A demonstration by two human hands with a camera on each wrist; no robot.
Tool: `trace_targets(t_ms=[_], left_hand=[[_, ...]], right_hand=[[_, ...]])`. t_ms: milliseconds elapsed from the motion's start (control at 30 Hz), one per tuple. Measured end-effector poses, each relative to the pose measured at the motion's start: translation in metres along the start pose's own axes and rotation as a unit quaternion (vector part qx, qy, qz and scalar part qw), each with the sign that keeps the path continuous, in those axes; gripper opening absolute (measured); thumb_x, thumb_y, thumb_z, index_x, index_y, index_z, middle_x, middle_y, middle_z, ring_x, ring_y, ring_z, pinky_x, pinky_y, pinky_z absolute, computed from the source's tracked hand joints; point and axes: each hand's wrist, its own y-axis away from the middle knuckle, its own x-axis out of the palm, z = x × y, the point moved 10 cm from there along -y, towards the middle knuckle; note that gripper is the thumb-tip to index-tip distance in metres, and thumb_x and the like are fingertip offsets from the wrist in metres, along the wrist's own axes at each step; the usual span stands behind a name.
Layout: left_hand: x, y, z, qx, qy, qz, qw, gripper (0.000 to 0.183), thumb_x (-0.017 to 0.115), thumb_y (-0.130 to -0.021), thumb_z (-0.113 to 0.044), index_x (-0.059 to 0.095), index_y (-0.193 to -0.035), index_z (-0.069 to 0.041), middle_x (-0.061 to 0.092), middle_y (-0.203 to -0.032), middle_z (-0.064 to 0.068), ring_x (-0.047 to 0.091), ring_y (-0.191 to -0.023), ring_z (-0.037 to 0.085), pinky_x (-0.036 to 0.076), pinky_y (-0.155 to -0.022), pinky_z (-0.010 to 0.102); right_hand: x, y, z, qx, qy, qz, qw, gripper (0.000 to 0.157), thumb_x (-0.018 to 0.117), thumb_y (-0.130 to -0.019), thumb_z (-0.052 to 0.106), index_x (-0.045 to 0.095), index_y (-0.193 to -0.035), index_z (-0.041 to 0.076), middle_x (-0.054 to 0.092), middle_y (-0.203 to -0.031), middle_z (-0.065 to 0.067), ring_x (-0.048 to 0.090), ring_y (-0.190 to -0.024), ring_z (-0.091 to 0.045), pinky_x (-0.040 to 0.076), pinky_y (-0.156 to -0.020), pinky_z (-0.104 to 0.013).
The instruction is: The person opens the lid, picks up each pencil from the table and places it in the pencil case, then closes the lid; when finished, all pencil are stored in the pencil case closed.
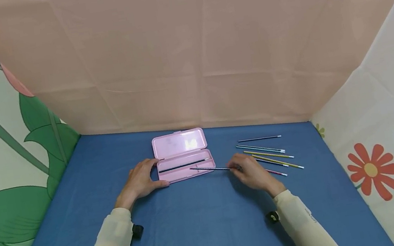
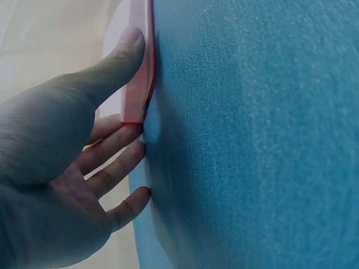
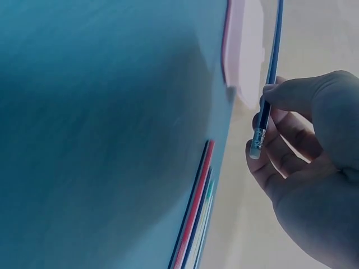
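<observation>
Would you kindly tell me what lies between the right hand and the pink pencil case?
In the head view, the dark pencil pinched by the right hand spans that stretch above the blue cloth, its far end overlapping the pink pencil case.

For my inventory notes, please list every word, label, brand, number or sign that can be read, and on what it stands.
No text can be read.
Pencil in the right hand: marks by its eraser, too blurred to read.
Right sleeve: small dark marks, too small to read.
</observation>
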Motion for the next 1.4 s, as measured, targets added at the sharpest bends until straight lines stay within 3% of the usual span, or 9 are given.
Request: trace_targets(t_ms=[400, 733, 1000, 1400], left_hand=[[-0.001, 0.0, -0.005, 0.001, 0.001, 0.0, 1.0, 0.095, 0.095, -0.092, -0.045, 0.052, -0.164, 0.0, 0.05, -0.171, 0.03, 0.043, -0.161, 0.056, 0.03, -0.13, 0.079], [-0.002, 0.003, -0.005, 0.003, 0.003, -0.001, 1.0, 0.096, 0.095, -0.092, -0.045, 0.052, -0.165, 0.0, 0.05, -0.171, 0.03, 0.043, -0.161, 0.056, 0.031, -0.129, 0.079], [-0.001, 0.004, -0.009, 0.012, -0.003, -0.008, 0.9999, 0.094, 0.096, -0.091, -0.046, 0.055, -0.162, 0.0, 0.055, -0.168, 0.028, 0.047, -0.158, 0.054, 0.035, -0.125, 0.079], [-0.002, 0.008, -0.013, 0.008, -0.002, -0.013, 0.9999, 0.092, 0.096, -0.091, -0.043, 0.056, -0.161, 0.0, 0.057, -0.166, 0.027, 0.05, -0.156, 0.053, 0.036, -0.126, 0.077]], right_hand=[[0.014, -0.046, 0.022, -0.017, 0.016, 0.032, 0.999, 0.019, 0.074, -0.103, -0.005, 0.084, -0.118, 0.001, 0.081, -0.112, -0.011, 0.077, -0.105, -0.026, 0.067, -0.095, -0.047], [0.036, -0.082, 0.027, -0.008, 0.004, 0.06, 0.998, 0.018, 0.071, -0.104, -0.004, 0.083, -0.115, 0.003, 0.079, -0.109, -0.012, 0.071, -0.099, -0.024, 0.065, -0.094, -0.047], [0.052, -0.096, 0.029, -0.013, 0.006, 0.076, 0.997, 0.017, 0.071, -0.105, -0.003, 0.084, -0.115, 0.003, 0.078, -0.105, -0.011, 0.068, -0.094, -0.021, 0.064, -0.09, -0.04], [0.065, -0.105, 0.03, -0.004, 0.016, 0.098, 0.995, 0.02, 0.071, -0.104, -0.004, 0.084, -0.117, 0.005, 0.079, -0.109, -0.011, 0.071, -0.098, -0.023, 0.065, -0.097, -0.041]])
